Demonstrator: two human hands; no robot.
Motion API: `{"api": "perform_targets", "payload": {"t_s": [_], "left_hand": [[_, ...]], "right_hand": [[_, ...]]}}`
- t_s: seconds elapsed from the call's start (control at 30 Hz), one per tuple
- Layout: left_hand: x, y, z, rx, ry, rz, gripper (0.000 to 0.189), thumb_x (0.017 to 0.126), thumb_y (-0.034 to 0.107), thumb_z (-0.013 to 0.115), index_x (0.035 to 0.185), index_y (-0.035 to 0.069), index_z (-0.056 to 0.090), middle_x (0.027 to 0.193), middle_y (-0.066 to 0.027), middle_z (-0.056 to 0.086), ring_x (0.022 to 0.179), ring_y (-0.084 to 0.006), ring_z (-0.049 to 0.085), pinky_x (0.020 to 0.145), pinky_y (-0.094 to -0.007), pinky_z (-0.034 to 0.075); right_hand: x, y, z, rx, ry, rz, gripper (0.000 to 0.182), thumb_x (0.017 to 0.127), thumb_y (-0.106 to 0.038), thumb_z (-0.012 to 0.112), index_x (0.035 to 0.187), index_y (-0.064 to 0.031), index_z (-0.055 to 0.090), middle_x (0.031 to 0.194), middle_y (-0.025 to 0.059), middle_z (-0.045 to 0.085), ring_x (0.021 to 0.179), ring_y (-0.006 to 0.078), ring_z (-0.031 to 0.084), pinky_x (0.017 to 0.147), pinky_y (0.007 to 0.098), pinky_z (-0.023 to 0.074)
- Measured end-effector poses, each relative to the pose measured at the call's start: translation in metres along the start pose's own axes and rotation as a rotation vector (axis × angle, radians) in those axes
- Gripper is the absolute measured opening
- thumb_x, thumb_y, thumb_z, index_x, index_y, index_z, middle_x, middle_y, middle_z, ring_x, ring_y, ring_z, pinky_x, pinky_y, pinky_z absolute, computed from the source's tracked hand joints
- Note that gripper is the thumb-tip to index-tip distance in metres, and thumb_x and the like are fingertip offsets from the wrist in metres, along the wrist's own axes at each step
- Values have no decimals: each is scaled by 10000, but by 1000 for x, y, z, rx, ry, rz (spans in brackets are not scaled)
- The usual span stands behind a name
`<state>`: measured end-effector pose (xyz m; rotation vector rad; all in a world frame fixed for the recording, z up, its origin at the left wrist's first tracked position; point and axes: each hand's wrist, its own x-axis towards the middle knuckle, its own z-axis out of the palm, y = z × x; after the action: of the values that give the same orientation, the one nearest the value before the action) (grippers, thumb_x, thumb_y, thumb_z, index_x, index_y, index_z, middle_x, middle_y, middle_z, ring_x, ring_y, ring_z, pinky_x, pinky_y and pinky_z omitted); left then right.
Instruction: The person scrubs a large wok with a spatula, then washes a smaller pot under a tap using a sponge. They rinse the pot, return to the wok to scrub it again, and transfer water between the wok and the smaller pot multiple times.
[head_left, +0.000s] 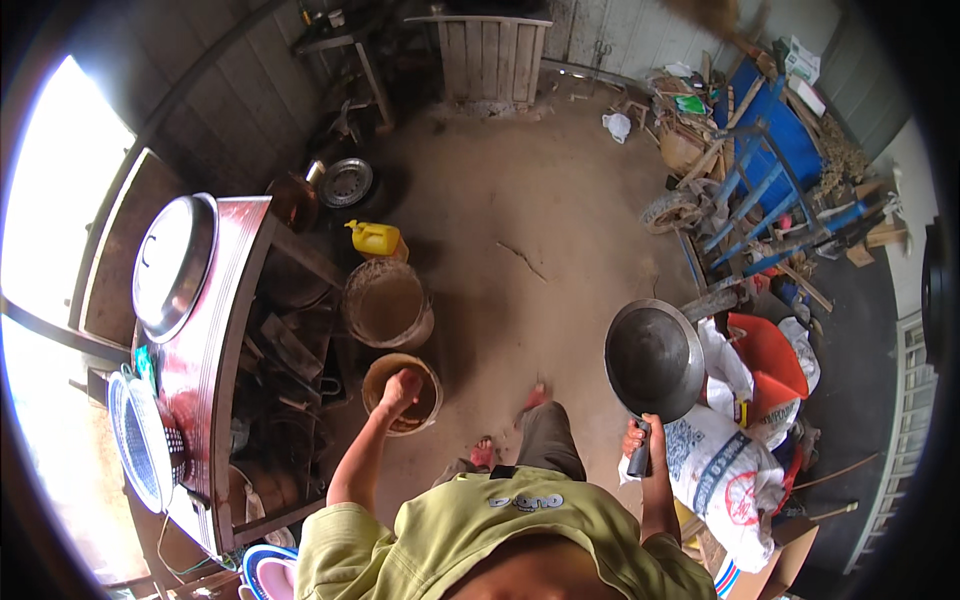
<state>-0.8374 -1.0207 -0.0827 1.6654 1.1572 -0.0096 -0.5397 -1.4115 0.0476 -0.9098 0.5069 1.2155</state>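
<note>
My right hand (646, 439) is closed round the handle of a dark metal wok (654, 361), held out above the floor with its hollow side up. Over the mouth of a dirty bucket (373, 373) is my left hand (403, 388), blurred, with its fingers bunched; whether it holds something cannot be made out. Just beyond that bucket stands a larger, mud-stained bucket (388, 304). A yellow plastic jug (376, 239) is behind the two buckets.
At the left, a red table (225, 300) bears a large lidded metal pan (174, 266) and plastic colanders (141, 442). White sacks (720, 472), a red container (765, 356), a blue metal frame (772, 184) and scrap wood crowd the right side. A stick (523, 260) lies on the dirt floor.
</note>
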Motion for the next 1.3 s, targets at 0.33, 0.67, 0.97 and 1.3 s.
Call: {"api": "perform_targets", "payload": {"t_s": [0.33, 0.67, 0.97, 1.3], "left_hand": [[87, 103, -3, -125, 343, -402, 146, 785, 68, 457, 650, 33, 499, 506, -75, 463, 328, -155, 423, 270, -269, 322], [210, 140, 30, -132, -60, -888, 103, 771, 73, 464, 672, 65, 491, 539, -44, 459, 399, -143, 443, 331, -256, 339], [587, 332, -99, -568, 191, -263, 49, 781, 94, 458, 737, 88, 478, 548, 2, 445, 435, -132, 446, 370, -253, 346], [781, 415, -203, -330, 444, 143, 114, 822, 115, 450, 743, 78, 522, 582, -15, 503, 488, -122, 491, 388, -252, 373]], "right_hand": [[213, -226, 127, -164, -118, 84, 282, 766, -360, 445, 723, -82, 460, 458, -46, 354, 372, 98, 361, 358, 251, 311], [393, -420, 303, -193, -124, 135, 256, 774, -328, 444, 723, -77, 447, 447, -52, 340, 358, 87, 341, 349, 232, 308], [547, -593, 478, -252, -131, 66, 252, 760, -332, 487, 713, -85, 465, 459, -59, 360, 366, 69, 362, 337, 217, 296], [700, -769, 673, -428, -208, -34, 261, 775, -323, 493, 720, -69, 469, 474, -58, 383, 360, 57, 370, 319, 191, 283]]}}
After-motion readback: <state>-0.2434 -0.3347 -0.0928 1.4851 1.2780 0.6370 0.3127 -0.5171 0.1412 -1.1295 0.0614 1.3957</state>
